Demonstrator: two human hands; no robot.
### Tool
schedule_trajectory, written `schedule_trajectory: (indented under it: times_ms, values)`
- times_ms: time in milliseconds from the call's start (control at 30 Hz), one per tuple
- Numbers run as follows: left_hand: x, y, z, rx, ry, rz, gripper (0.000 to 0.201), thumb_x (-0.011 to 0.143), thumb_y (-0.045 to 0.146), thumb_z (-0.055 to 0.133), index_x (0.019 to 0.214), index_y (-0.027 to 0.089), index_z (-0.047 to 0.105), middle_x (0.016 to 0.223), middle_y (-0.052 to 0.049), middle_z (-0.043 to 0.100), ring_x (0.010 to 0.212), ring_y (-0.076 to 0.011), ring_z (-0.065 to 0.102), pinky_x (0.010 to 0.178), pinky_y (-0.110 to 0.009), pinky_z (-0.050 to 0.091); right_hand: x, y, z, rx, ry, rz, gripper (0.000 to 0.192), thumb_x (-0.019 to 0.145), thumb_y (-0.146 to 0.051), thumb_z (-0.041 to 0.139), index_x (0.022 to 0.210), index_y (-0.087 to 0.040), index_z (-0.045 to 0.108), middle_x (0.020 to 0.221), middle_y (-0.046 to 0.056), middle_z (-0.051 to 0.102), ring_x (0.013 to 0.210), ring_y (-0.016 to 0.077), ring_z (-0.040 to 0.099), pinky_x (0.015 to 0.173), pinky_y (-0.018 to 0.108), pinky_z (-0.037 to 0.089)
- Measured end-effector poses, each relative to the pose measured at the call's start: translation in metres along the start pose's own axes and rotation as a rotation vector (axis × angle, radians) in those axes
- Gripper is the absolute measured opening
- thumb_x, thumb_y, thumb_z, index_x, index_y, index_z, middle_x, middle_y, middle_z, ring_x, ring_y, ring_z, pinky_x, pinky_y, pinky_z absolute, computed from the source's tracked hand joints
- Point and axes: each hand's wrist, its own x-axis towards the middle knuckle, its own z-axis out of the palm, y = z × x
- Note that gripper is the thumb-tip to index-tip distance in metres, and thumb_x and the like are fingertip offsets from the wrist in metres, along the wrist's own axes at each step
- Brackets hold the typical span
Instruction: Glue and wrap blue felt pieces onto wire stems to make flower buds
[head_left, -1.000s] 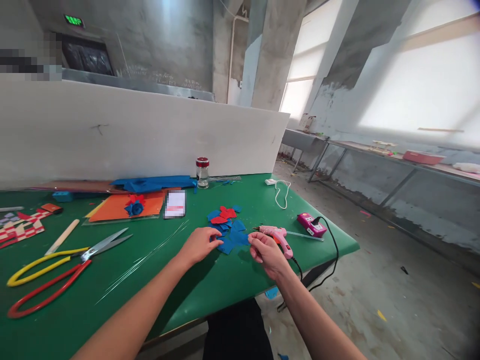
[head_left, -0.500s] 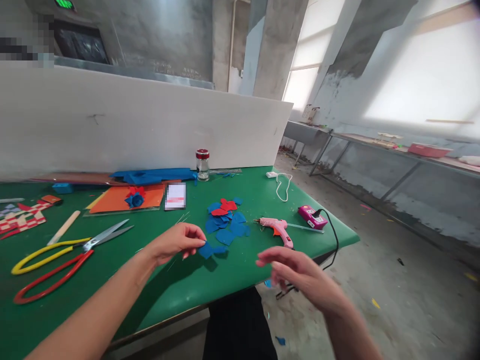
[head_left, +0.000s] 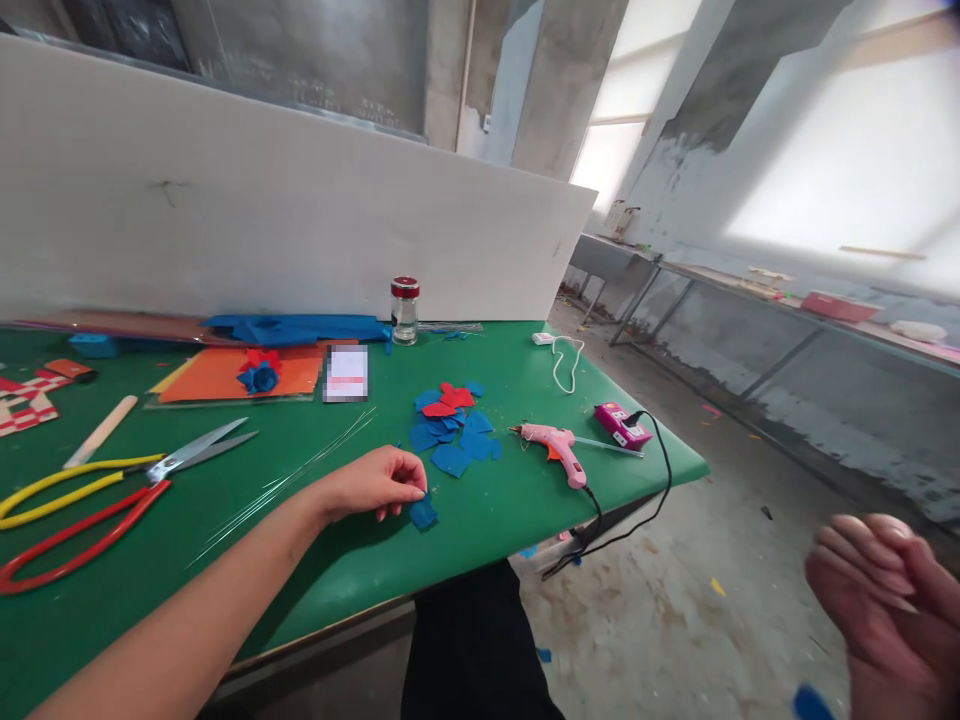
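Observation:
My left hand is closed in a pinch on a small blue paper piece, just above the green table near its front edge. Beyond it lies a loose pile of cut blue petals with a few red petals on top. Out past the table's right side, over the floor, is my right hand, its fingers curled closed and nothing visible in them. Below that hand a blurred blue scrap shows at the frame's bottom edge, apart from the fingers.
A pink glue gun lies right of the petals, its cord hanging over the edge beside a purple power box. Scissors, thin wires, a red-blue paper flower and a lidded jar also occupy the green table.
My right hand has swung far right, from above the table's front edge to over the floor, and closed. The left hand shifted slightly right; its blue paper looks smaller. The view has tilted down.

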Motion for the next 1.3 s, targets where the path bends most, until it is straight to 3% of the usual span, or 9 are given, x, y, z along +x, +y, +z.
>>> schedule_trajectory:
  times_ms: [100,233,500,600,667,800,900,1067,1300]
  values:
    - [-0.001,0.001,0.001,-0.030,-0.011,0.040,0.024,0.073,0.040,0.067,0.075,0.017,0.060,0.061,0.004,0.052,0.054,-0.0112,0.051,0.045,-0.019,0.040,0.002,-0.018,0.044,0.291,-0.214,0.244,0.033,0.058,-0.041,0.081,0.061,-0.022,0.054,0.062,-0.007,0.021,0.048,0.0045,0.009,0.046,0.032,0.002]
    - [0.000,-0.002,0.002,0.096,-0.006,0.042,0.023,0.077,0.040,0.063,0.080,0.017,0.065,0.064,0.002,0.057,0.058,-0.0133,0.054,0.049,-0.022,0.039,0.013,-0.037,0.129,0.555,-0.566,0.390,0.027,0.059,-0.025,0.083,0.068,-0.018,0.058,0.061,-0.005,0.036,0.046,0.0039,0.025,0.034,0.018,0.022]
    - [-0.010,0.013,0.004,0.792,0.362,0.139,0.025,0.086,0.036,0.058,0.099,0.020,0.073,0.098,-0.010,0.068,0.084,-0.0232,0.064,0.071,-0.031,0.046,0.019,-0.033,0.269,0.483,-0.996,0.451,0.028,0.065,-0.032,0.085,0.080,-0.019,0.065,0.068,-0.004,0.060,0.053,0.0038,0.048,0.047,0.013,0.043]
    - [-0.003,0.044,0.008,0.395,0.457,0.251,0.031,0.086,0.035,0.060,0.112,0.020,0.069,0.104,-0.010,0.067,0.076,-0.0190,0.064,0.066,-0.030,0.048,0.005,-0.033,0.299,0.401,-1.079,0.431,0.029,0.065,-0.037,0.083,0.082,-0.020,0.067,0.071,-0.002,0.062,0.058,0.0079,0.049,0.052,0.018,0.045]
    - [0.009,0.065,0.014,-0.081,0.350,0.314,0.056,0.080,0.037,0.069,0.132,0.023,0.055,0.120,-0.013,0.063,0.069,-0.0160,0.065,0.057,-0.028,0.048,-0.006,-0.032,0.315,0.371,-1.113,0.418,0.027,0.066,-0.038,0.082,0.081,-0.021,0.067,0.073,-0.001,0.063,0.060,0.0096,0.049,0.054,0.020,0.046]
    - [0.043,0.078,0.020,-0.443,0.245,0.397,0.048,0.076,0.041,0.074,0.116,0.016,0.062,0.091,-0.007,0.068,0.071,-0.0144,0.065,0.066,-0.029,0.054,-0.010,-0.026,0.336,0.292,-1.143,0.384,0.021,0.073,-0.038,0.075,0.082,-0.022,0.066,0.077,0.001,0.065,0.064,0.0116,0.052,0.058,0.022,0.047]
    - [0.064,0.067,0.006,-0.247,0.351,0.372,0.035,0.085,0.047,0.061,0.085,0.012,0.070,0.069,-0.003,0.064,0.060,-0.0102,0.058,0.061,-0.024,0.050,0.007,-0.018,0.340,0.172,-1.134,0.329,0.015,0.081,-0.035,0.066,0.085,-0.021,0.065,0.084,0.003,0.068,0.068,0.0128,0.055,0.065,0.024,0.049]
    - [0.075,0.055,-0.029,-0.112,0.390,0.300,0.028,0.084,0.038,0.060,0.075,0.013,0.070,0.059,0.000,0.063,0.054,-0.0106,0.058,0.055,-0.022,0.048,0.054,-0.001,0.322,-0.170,-1.160,0.218,0.017,0.083,-0.032,0.063,0.086,-0.017,0.070,0.091,0.008,0.071,0.083,0.0201,0.063,0.075,0.031,0.049]
    - [0.065,0.073,-0.053,0.027,0.365,0.233,0.021,0.080,0.028,0.062,0.069,0.014,0.073,0.053,0.001,0.059,0.047,-0.0092,0.055,0.049,-0.020,0.044,0.096,0.020,0.290,-0.667,-0.819,-0.086,0.023,0.085,-0.029,0.059,0.097,-0.015,0.073,0.104,0.017,0.067,0.112,0.0324,0.049,0.086,0.042,0.039]
